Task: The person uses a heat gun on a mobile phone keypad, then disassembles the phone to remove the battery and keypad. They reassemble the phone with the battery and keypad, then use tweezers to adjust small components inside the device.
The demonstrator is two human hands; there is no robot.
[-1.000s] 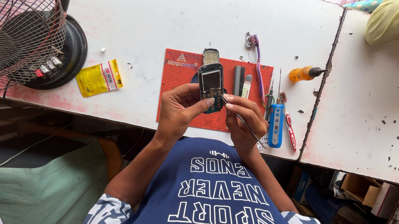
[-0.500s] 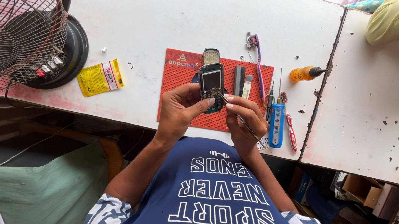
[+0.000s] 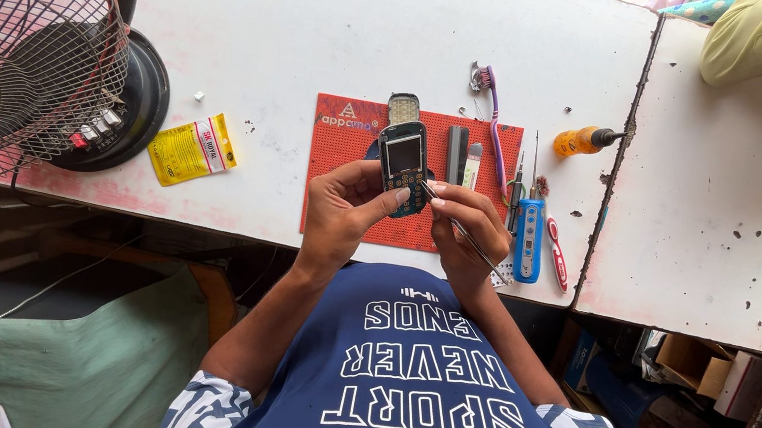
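My left hand [image 3: 345, 211] holds a small opened mobile phone [image 3: 404, 162] upright over a red work mat [image 3: 342, 134] at the table's front edge. Its screen and bare circuit board face me. My right hand [image 3: 464, 228] grips thin metal tweezers [image 3: 460, 229], and their tip touches the phone's lower right side. A loose phone cover [image 3: 403, 107] lies on the mat just beyond the phone.
Beside the mat lie a purple toothbrush [image 3: 496, 126], a blue tool [image 3: 527, 238], a red-and-white toothbrush [image 3: 553, 248], screwdrivers and an orange bottle [image 3: 582, 141]. A yellow sachet [image 3: 193, 149] lies to the left, near a standing fan [image 3: 16, 53]. A crack [image 3: 626, 139] splits the white tabletop.
Both hands and the phone stay in nearly the same place. The tweezers' tip shifts slightly against the phone's lower edge.
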